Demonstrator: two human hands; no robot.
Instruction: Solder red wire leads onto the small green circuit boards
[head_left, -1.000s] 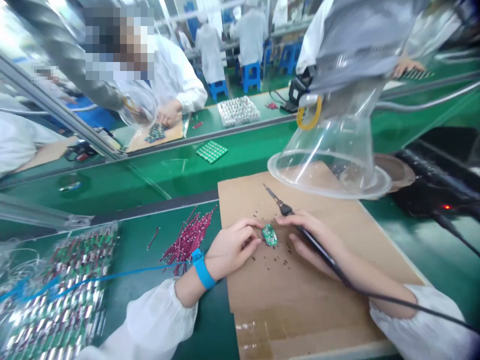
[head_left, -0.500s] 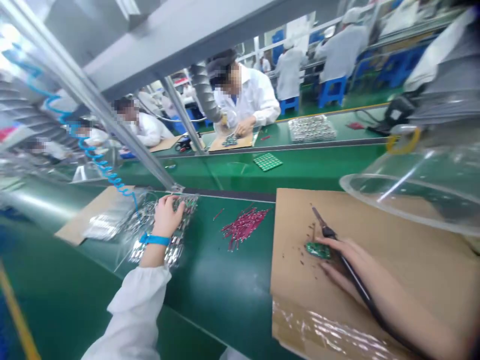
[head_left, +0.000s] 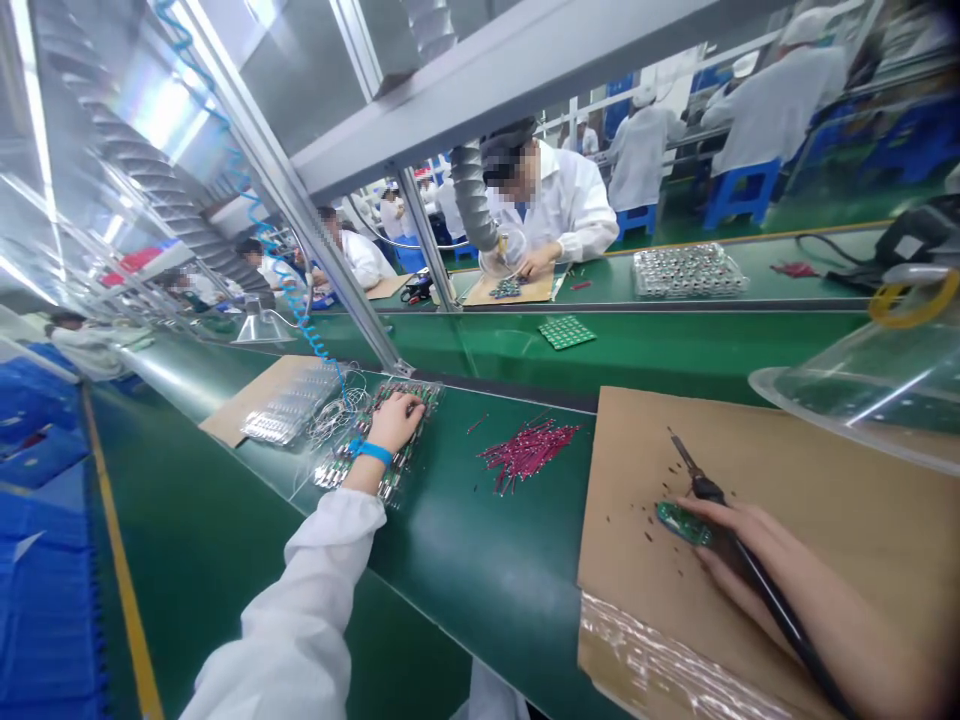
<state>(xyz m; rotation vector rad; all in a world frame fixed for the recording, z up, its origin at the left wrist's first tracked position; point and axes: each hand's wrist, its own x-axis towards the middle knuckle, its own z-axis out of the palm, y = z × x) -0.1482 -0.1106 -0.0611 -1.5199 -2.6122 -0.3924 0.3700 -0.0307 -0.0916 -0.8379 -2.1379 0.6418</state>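
Observation:
My left hand, with a blue wrist strap, rests over a clear plastic tray filled with small electronic parts. Its fingers are curled down together; whatever they pinch is hidden. At the right, my right hand is closed around a soldering iron, whose tip points up and left. A small green circuit board is at the fingertips of that hand, over a cardboard sheet. Between my hands lies a loose pile of red wires on the green bench.
Beside the tray are tangled white wires and an empty-looking clear tray. A clear fume hood hangs at the right. Across the bench, a person in white works near a green board panel. A metal post rises behind my left hand.
The view has swung left, so the bench appears shifted right. My left hand stays at the parts tray, its fingers now more curled down. My right hand still holds the soldering iron.

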